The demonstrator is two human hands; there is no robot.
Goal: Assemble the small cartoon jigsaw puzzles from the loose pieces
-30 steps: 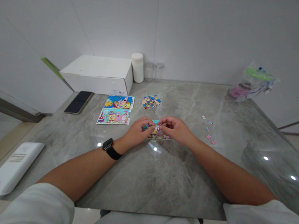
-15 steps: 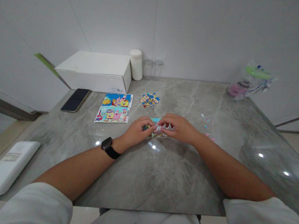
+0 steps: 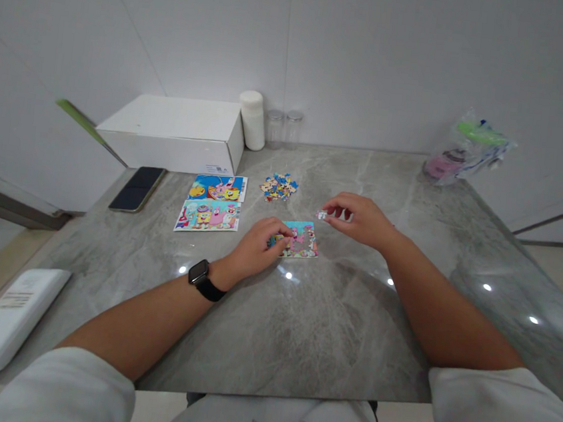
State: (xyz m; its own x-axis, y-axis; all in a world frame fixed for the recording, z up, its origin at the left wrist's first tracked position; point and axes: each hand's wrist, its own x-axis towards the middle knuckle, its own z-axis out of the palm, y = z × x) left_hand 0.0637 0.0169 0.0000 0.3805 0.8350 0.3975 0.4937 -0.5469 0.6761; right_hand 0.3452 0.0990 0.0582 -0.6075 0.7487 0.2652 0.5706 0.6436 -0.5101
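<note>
A partly assembled jigsaw puzzle (image 3: 310, 241) with a colourful cartoon picture lies flat on the table; a grey gap shows in its right half. My left hand (image 3: 262, 242) covers the puzzle's left end, its fingers curled and the thumb pressed against the pieces. Up and to the right of the puzzle, my right hand (image 3: 356, 217) is raised, pinching a small whitish puzzle piece (image 3: 322, 215) between thumb and fingertips. Beyond the puzzle sits a pile of loose puzzle pieces (image 3: 278, 187). Two cartoon picture cards (image 3: 208, 217) lie left of my left hand.
At the back left stand a white box (image 3: 167, 152), a white bottle (image 3: 253, 121) and two clear glass jars (image 3: 284, 131). A phone (image 3: 137, 189) and a white device with a cable (image 3: 9, 316) lie left. A plastic bag (image 3: 461, 153) is at the back right.
My right hand has lifted off the puzzle and moved right and away from me, holding a piece. My left hand stays on the puzzle. The loose pieces at right are now covered by my arm.
</note>
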